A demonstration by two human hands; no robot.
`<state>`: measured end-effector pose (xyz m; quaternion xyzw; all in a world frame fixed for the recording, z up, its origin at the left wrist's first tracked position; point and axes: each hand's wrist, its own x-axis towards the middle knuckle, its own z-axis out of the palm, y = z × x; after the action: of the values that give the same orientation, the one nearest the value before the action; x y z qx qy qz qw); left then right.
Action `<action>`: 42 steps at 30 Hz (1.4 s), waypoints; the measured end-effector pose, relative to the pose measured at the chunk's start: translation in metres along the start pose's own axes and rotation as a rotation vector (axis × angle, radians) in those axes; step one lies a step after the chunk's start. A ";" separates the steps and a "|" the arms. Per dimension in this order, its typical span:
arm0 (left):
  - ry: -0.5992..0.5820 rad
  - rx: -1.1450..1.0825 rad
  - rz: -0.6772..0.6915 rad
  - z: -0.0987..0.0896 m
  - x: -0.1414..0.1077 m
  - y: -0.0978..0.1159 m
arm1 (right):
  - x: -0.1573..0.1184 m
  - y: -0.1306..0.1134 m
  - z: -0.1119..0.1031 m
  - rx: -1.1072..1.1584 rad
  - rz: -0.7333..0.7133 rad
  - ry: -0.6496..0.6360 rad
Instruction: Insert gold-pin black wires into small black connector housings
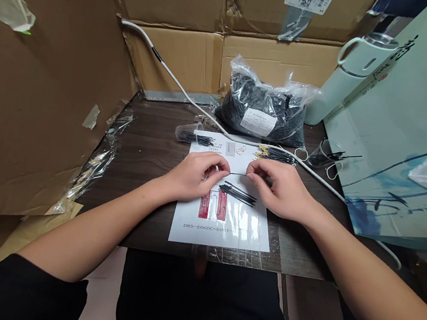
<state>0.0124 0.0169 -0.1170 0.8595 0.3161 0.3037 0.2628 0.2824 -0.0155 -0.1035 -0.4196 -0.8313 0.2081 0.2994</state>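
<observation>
A thin black wire piece point(237, 174) is stretched level between my two hands. My left hand point(200, 175) pinches its left end between thumb and forefinger, and my right hand point(278, 187) pinches the right end. Just below it, several black wire pieces point(238, 193) lie in a loose bundle on a printed white sheet point(222, 234) with red pictures. Beyond my right hand rests a group of black pieces with yellow ends point(277, 154). A clear cup point(189, 133) on its side, past my left hand, has black pieces in its mouth.
A plastic bag full of black pieces point(264, 111) sits at the back, with a white cable point(183, 91) running in front. At right are another clear cup point(321, 153), a pale green bottle point(339, 88) and a large paper bag point(406, 157). Cardboard walls point(40, 86) stand left and behind.
</observation>
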 end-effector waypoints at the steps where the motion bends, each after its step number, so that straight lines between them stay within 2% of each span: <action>1: 0.002 0.000 0.002 0.000 0.000 0.000 | 0.000 0.000 0.000 0.001 -0.001 0.000; 23: 0.003 0.000 0.002 0.000 0.000 0.001 | -0.001 0.000 -0.001 0.006 -0.003 0.004; 27: 0.016 0.018 -0.030 -0.007 0.000 0.002 | -0.001 0.002 0.000 -0.008 -0.004 0.013; 30: -0.019 0.125 -0.034 -0.018 0.001 -0.001 | -0.001 0.006 0.002 -0.039 -0.015 0.006; 35: -0.155 0.334 -0.094 -0.037 0.003 -0.007 | -0.003 0.010 0.006 -0.065 -0.020 -0.088; 42: -0.101 0.438 -0.167 -0.049 0.003 -0.012 | -0.005 0.007 -0.001 -0.101 -0.036 -0.277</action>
<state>-0.0236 0.0402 -0.0908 0.8811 0.4307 0.1618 0.1097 0.2895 -0.0152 -0.1084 -0.3861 -0.8815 0.2167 0.1639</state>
